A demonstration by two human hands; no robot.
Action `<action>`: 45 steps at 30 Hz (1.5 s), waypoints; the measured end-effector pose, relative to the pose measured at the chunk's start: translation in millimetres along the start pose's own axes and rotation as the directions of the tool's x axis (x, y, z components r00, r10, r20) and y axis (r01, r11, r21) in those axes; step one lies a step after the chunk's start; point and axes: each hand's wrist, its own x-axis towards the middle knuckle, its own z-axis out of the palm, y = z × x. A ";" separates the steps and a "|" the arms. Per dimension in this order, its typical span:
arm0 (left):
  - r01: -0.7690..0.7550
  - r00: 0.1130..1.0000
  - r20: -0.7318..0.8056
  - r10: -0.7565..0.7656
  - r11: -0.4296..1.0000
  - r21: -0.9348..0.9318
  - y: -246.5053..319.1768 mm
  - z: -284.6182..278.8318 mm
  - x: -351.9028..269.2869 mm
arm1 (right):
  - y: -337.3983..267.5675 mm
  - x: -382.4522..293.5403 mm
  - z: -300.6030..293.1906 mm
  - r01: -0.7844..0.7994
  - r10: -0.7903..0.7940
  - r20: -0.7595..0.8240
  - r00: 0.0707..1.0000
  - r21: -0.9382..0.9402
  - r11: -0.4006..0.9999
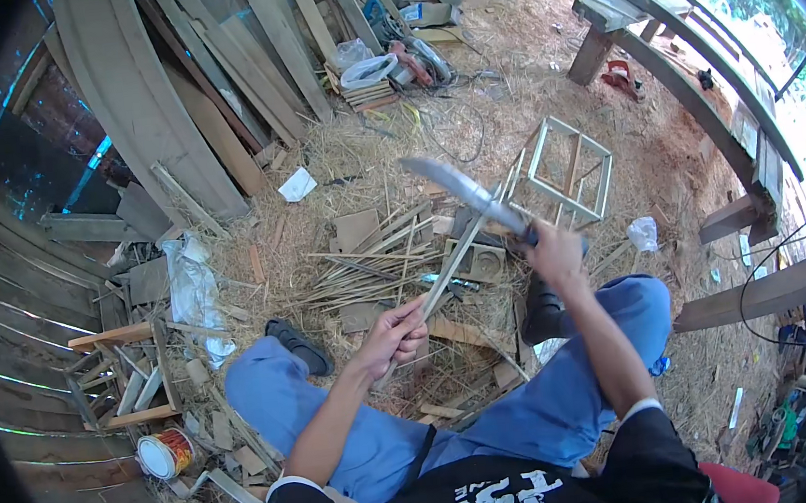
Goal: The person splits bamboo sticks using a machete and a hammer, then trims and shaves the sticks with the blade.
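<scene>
My left hand grips the near end of a thin wooden strip, which slants up and away to the right. In my right hand is the dark handle of a large knife with a broad, curved metal blade. The blade crosses over the strip near its far part; whether it touches the wood I cannot tell. Below lies a pile of thin wooden sticks on the littered ground. Just beyond the knife stands a small open frame of wooden strips.
Long planks lean on the left wall. A wooden bench stands at the right, with a red power tool beside it. At the left are a small wooden stool and a paint bucket. Shavings cover the floor.
</scene>
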 end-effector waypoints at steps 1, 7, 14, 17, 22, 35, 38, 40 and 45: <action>-0.008 1.000 0.000 0.008 1.000 -0.004 0.2 2.4 1.0 | -5.7 -14.8 5.3 0.057 -0.055 -0.039 0.998 0.047 0.997; -0.035 0.998 -0.052 0.036 0.999 0.009 1.6 -7.6 -10.9 | -1.2 0.2 0.2 0.008 -0.012 0.039 0.999 0.098 0.995; -0.093 0.996 0.013 0.093 0.995 0.026 8.7 -7.6 -9.3 | -6.3 -28.2 4.2 0.167 -0.169 0.012 0.986 0.095 0.981; -0.162 0.987 0.014 0.162 0.987 0.014 10.2 -8.5 -6.6 | -22.2 -29.5 9.2 0.001 -0.014 0.157 0.987 0.082 0.997; -0.279 0.949 -0.121 0.291 0.955 0.104 20.2 -2.4 -9.3 | -29.3 -1.2 -33.8 -0.268 0.235 0.168 0.957 0.219 0.938; -0.340 0.934 -0.092 0.345 0.938 0.063 16.0 -4.0 22.6 | -65.6 7.5 -52.0 -0.112 0.042 0.138 0.990 0.551 0.827; -0.276 0.959 -0.056 0.278 0.960 0.037 17.4 -2.8 30.7 | -69.6 9.1 -38.6 -0.009 -0.071 0.120 0.990 0.559 0.829; -0.292 0.949 -0.097 0.299 0.953 0.079 15.2 7.1 32.3 | -67.5 9.3 -31.0 -0.014 -0.086 0.161 0.983 0.537 0.843; -0.192 0.981 0.000 0.192 0.979 -0.063 17.6 0.5 23.2 | -75.2 8.3 -33.0 -0.048 -0.081 0.244 0.966 0.482 0.875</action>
